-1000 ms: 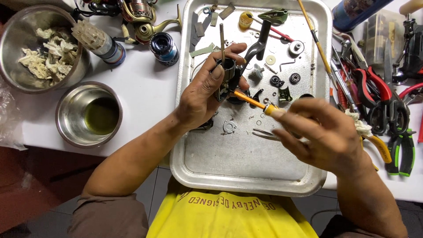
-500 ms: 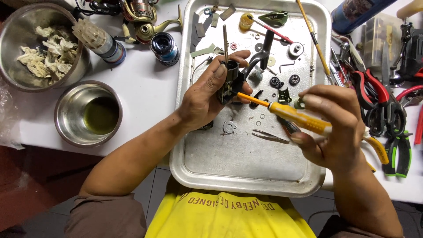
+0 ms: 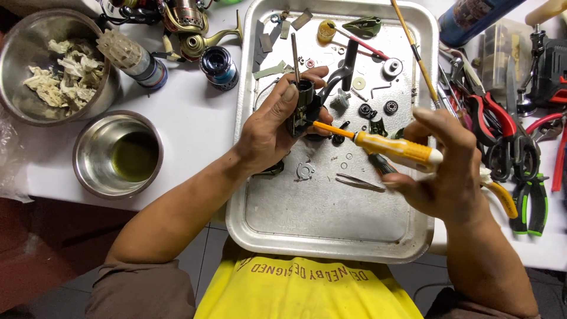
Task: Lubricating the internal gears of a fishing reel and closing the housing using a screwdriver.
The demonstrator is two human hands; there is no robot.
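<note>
Broadly, a white table (image 3: 189,127) carries everything, and the biggest thing on it is a shallow metal tray (image 3: 331,236) set square in front of the person, its floor scattered with small washers, bearings and screws. To the left stand two steel bowls — the upper bowl (image 3: 18,53) filled with crumpled pale rags, the lower bowl (image 3: 94,153) holding a little greenish liquid. Off the tray's right edge lies a heap of pliers (image 3: 528,204) and cutters with red, green and yellow grips. Over the tray, the left hand (image 3: 274,127) is closed round a dark reel body (image 3: 304,103), thumb and fingers wrapped on it, its thin shaft sticking up past the fingertips. The right hand (image 3: 455,177) is curled round the yellow handle of a screwdriver (image 3: 396,149), fingers folded over it from above — the orange shank runs left and its tip meets the reel body just beside the left thumb. Below the screwdriver, on the tray floor, rest a pair of tweezers (image 3: 360,182) and a small toothed metal plate (image 3: 305,171).
</note>
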